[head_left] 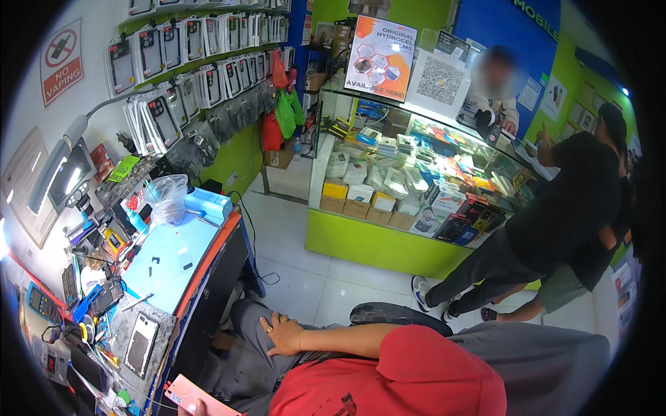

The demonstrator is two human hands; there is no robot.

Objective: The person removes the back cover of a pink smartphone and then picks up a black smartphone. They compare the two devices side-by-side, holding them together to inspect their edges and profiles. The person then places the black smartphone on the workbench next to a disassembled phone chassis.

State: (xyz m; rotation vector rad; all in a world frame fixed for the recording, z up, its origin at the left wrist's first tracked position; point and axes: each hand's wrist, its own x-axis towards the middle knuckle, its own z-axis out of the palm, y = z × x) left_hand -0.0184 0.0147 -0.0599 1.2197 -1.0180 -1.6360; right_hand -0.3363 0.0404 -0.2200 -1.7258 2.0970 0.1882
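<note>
My right hand (277, 336), with a ring and bracelet, rests on my grey-trousered knee (248, 316), fingers spread and holding nothing. At the lower left edge my left hand (199, 409) holds a pink phone (191, 392), mostly cut off by the frame. Beside it, the cluttered workbench (200, 267) bears a blue mat (159, 277), a disassembled phone with a white frame (141, 344) on a grey pad, a multimeter (43, 305), small tools, a plastic bag (168, 201) and a desk lamp (59, 163) at the back.
A glass display counter (368, 239) packed with boxes stands across the tiled floor (284, 243). A person (489, 111) is behind it; two customers (555, 208) stand at its right. Phone cases (159, 118) hang on the wall. A black cable (257, 274) trails on the floor by the bench.
</note>
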